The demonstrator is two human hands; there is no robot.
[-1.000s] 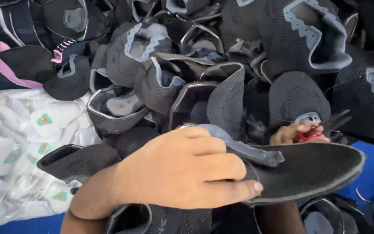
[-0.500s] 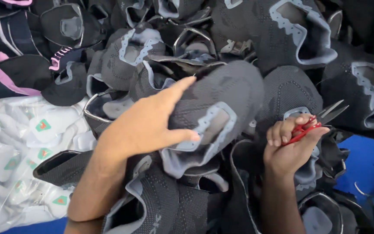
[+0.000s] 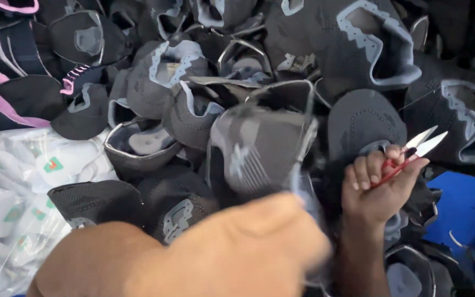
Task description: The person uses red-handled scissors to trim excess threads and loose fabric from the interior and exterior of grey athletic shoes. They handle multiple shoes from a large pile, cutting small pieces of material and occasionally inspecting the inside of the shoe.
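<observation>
My left hand (image 3: 248,250) is low in the middle of the view, close to the camera and blurred. It grips a dark grey shoe upper (image 3: 259,151) with light blue trim, which stands tilted above the hand and is blurred too. My right hand (image 3: 377,190) is to the right of that upper, with its fingers curled around small red-handled thread snips (image 3: 413,148). The metal blades point up and to the right, slightly apart. Both hands hover over a heap of similar uppers.
A pile of dark grey shoe uppers with blue trim (image 3: 358,49) fills the top and middle. Black uppers with pink trim (image 3: 6,93) lie at the upper left. Clear plastic bags of white pieces (image 3: 23,181) sit at the left, and a blue surface (image 3: 468,212) shows at the right.
My left hand has pulled back toward the camera with the grey upper, which now stands more upright. My right hand with the snips has lifted slightly and its blades show more clearly.
</observation>
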